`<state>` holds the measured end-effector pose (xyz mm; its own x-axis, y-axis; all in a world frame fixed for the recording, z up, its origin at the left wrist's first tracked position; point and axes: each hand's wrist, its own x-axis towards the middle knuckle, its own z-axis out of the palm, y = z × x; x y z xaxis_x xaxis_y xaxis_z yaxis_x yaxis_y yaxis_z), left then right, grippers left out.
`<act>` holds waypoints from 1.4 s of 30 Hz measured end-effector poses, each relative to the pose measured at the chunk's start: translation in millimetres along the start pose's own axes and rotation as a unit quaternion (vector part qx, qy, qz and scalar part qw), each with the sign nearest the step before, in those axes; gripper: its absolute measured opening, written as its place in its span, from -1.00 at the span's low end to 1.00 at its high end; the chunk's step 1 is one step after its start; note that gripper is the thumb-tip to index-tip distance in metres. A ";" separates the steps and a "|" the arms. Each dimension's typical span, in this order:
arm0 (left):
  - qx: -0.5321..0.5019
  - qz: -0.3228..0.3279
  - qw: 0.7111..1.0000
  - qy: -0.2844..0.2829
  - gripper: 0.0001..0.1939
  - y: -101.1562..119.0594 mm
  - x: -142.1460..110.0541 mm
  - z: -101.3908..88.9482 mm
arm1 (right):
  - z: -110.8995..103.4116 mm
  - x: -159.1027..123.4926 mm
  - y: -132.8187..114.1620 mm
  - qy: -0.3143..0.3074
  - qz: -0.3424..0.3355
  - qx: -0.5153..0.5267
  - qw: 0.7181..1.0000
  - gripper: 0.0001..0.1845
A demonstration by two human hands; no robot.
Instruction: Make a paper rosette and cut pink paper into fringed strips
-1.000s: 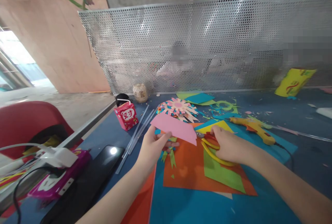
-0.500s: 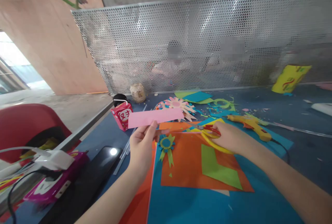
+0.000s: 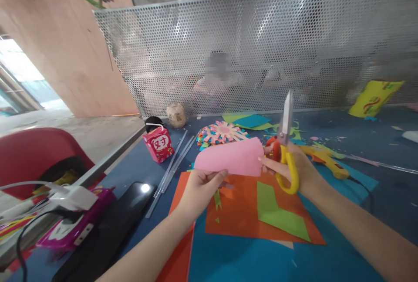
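Now, on the tabletop (image 3: 132,171), an orange sheet (image 3: 235,212) lies beneath the pink paper (image 3: 228,158), pinched in the left hand's (image 3: 200,190) grip; the right hand (image 3: 303,175), gripping scissors (image 3: 284,137), has swung them upright, so cutting seems paused.

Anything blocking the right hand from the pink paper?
Nothing visible. The right hand has a finger at the right edge of the pink paper. The scissors it holds point upward beside that edge, not across it. The left hand grips the lower edge.
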<state>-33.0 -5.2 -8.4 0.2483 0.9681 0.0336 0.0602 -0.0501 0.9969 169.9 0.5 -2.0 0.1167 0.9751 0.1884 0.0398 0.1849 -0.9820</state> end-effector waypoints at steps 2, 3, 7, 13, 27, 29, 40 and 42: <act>0.012 0.002 1.000 -0.013 -0.80 -0.9 1.5 -2.0 | -1.8 2.8 0.0 0.029 -0.017 0.014 0.999 -0.49; 0.026 0.012 0.999 -0.017 -0.80 -1.3 2.5 -4.3 | -2.7 4.0 -0.1 0.042 -0.026 0.026 0.998 -0.49; 0.226 0.097 0.969 0.006 -0.65 -3.2 10.5 -21.6 | -6.4 7.0 -0.3 0.095 -0.062 0.107 0.988 -0.58; 0.471 0.117 0.874 -0.004 -0.31 -10.5 28.4 -47.7 | -8.3 12.5 4.0 0.152 -0.064 0.226 0.960 -0.56; 0.583 0.162 0.792 -0.079 -0.27 -14.1 33.3 -41.3 | 13.4 12.3 45.7 0.130 -0.076 0.161 0.975 -0.56; 0.585 0.163 0.790 -0.080 -0.26 -14.5 35.3 -40.1 | 13.5 11.1 42.2 0.129 -0.079 0.160 0.976 -0.56; 0.577 0.143 0.797 -0.105 -0.24 -13.4 43.7 -34.4 | 4.2 16.9 35.7 0.141 -0.093 0.206 0.964 -0.57; 0.587 0.162 0.783 -0.125 -0.23 -11.4 44.2 -30.9 | 3.6 18.0 34.6 0.140 -0.094 0.214 0.962 -0.58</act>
<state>-52.6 45.8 -16.0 0.6066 0.7873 0.1106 0.7664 -0.6161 0.1819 169.8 24.8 -32.6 0.4122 0.8594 0.3025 -0.3181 0.4469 -0.8361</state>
